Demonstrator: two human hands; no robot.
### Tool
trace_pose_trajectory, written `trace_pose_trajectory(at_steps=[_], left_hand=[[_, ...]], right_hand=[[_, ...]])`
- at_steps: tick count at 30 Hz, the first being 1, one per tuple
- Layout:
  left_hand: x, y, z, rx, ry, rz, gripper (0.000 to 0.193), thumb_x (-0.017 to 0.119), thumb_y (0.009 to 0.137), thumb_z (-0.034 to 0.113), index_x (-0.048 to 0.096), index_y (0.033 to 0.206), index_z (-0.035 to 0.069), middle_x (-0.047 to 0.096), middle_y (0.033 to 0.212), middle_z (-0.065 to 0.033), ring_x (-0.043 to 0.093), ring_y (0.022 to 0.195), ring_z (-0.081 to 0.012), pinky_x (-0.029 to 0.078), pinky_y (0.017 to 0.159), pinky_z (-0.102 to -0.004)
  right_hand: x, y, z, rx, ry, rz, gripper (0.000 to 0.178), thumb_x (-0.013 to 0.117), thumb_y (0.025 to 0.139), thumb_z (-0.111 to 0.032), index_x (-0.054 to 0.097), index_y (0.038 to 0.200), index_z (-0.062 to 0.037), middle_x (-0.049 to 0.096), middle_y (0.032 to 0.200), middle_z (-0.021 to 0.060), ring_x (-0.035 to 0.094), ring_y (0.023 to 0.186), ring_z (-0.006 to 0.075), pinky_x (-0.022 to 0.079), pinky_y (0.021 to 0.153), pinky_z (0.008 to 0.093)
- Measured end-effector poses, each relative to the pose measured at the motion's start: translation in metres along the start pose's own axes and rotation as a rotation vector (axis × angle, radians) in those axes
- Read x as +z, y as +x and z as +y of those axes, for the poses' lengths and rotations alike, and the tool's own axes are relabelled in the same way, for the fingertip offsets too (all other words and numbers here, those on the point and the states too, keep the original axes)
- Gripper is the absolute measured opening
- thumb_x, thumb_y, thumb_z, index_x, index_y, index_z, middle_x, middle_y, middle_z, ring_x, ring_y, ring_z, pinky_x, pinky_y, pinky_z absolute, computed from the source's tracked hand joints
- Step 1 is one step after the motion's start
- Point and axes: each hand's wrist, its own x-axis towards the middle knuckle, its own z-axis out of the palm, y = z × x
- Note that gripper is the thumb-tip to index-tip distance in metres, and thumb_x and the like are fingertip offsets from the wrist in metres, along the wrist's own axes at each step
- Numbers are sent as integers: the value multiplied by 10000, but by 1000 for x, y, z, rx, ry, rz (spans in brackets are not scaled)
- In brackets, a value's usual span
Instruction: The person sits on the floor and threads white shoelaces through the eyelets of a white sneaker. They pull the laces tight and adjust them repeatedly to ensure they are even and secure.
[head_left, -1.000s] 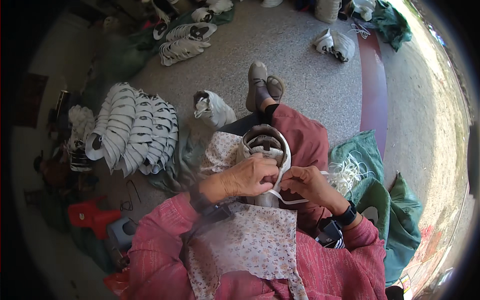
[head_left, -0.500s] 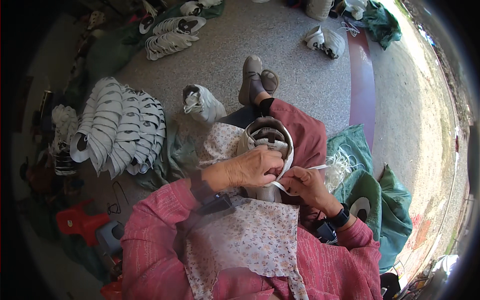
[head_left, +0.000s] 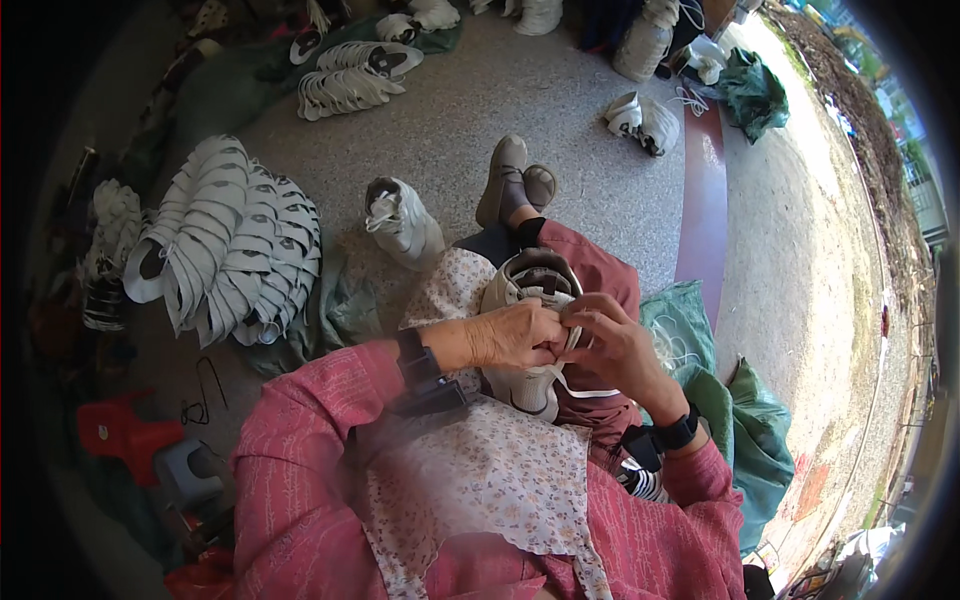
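- Left hand [head_left: 505, 338] lies across the white shoe [head_left: 525, 330] on the lap, fingers curled together and clamped over its upper.
- Right hand [head_left: 610, 345] meets it from the other side, fingertips pinched on the white lace [head_left: 585, 388] at the shoe's opening.
- The shoe rests on a floral cloth [head_left: 480, 470] over the knees.
- Another white shoe [head_left: 405, 222] stands on the speckled floor [head_left: 580, 130] just ahead.
- A fanned stack of white shoe uppers [head_left: 225, 245] lies near the floor's left edge.
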Motion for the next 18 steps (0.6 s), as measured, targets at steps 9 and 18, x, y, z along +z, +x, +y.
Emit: trace_pose_trajectory(at_steps=[9, 18], left_hand=[[-145, -74, -3, -196, 515, 411, 95, 697, 822, 95, 626, 760, 83, 588, 823, -70, 574, 803, -265, 449, 739, -383], [-239, -215, -9, -671, 590, 1066, 324, 708, 896, 120, 631, 1207, 75, 633, 989, -42, 622, 876, -146, 512, 788, -299]], right_hand=[[-1, -1, 23, -52, 61, -74, 153, 763, 833, -117, 697, 957, -58, 643, 982, 57, 674, 859, 262, 539, 742, 360], [8, 7, 18, -24, 235, -54, 227, 730, 877, -64, 675, 1097, -55, 621, 1013, 43, 639, 877, 191, 522, 742, 306]])
